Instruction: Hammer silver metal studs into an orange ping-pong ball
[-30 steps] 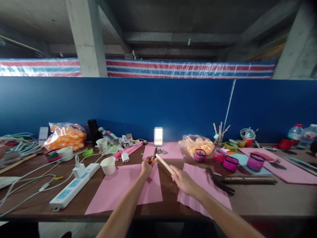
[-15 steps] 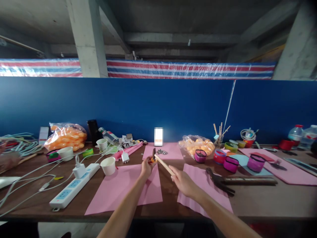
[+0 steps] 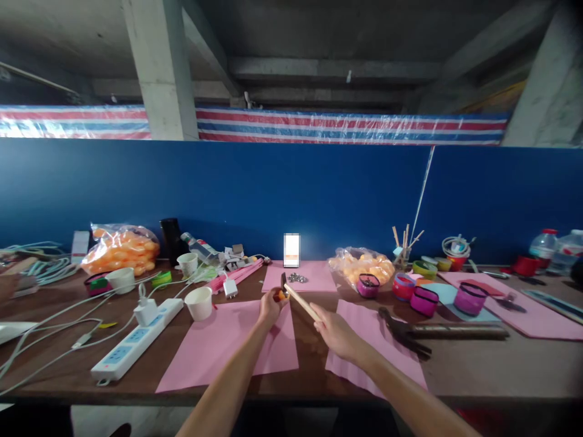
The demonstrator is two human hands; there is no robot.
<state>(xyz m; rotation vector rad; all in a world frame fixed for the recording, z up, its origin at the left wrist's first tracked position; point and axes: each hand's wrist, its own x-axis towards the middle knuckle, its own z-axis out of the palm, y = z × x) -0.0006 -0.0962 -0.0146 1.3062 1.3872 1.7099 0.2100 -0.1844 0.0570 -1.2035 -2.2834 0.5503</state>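
Note:
My right hand (image 3: 334,331) is closed round the pale wooden handle (image 3: 303,303) of a small hammer. The hammer's dark head (image 3: 283,281) is just above my left hand (image 3: 270,308), at the far edge of a pink sheet (image 3: 228,334). Pinched in my left fingers is a small orange piece (image 3: 281,296), partly hidden by the fingers and the hammer. Beyond both hands, a heap of small shiny metal pieces (image 3: 297,278) lies on another pink sheet (image 3: 321,279).
A large claw hammer (image 3: 455,331) lies at right, near purple containers (image 3: 470,299). Bags of orange balls (image 3: 125,255) stand left and right. A power strip (image 3: 136,343), white cup (image 3: 199,303) and cables are at left. Another person's hand (image 3: 16,276) shows at the left edge.
My hands stay almost in place, with the small hammer's head shifting only slightly over the left fingers. At the left edge, the other person's hand has moved up in the picture.

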